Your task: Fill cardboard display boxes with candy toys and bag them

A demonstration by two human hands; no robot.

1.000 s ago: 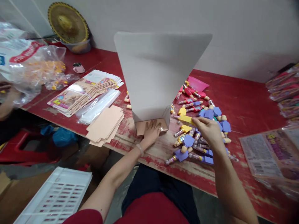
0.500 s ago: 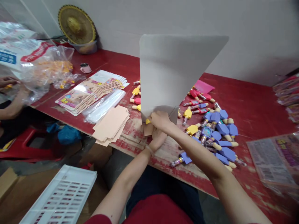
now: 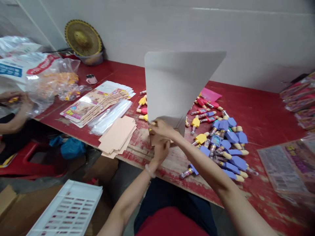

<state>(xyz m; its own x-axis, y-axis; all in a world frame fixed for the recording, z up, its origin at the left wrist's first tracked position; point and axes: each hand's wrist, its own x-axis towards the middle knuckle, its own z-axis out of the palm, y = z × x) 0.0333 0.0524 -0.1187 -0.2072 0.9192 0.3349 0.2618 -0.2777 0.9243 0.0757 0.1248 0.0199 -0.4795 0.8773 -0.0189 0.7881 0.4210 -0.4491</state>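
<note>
The right hand (image 3: 162,127) bends its fingers inside the box (image 3: 179,85), a yellow toy (image 3: 150,130) just showing beneath, grip unclear; the left hand (image 3: 161,151), half curled below it, hides any hold; seemingly toy-placing; next calls for settling it flat.

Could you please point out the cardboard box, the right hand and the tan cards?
Cardboard box (image 3: 180,87): head view, tall back panel.
Right hand (image 3: 162,127): head view, back of hand.
Tan cards (image 3: 118,132): head view, top card.
</note>
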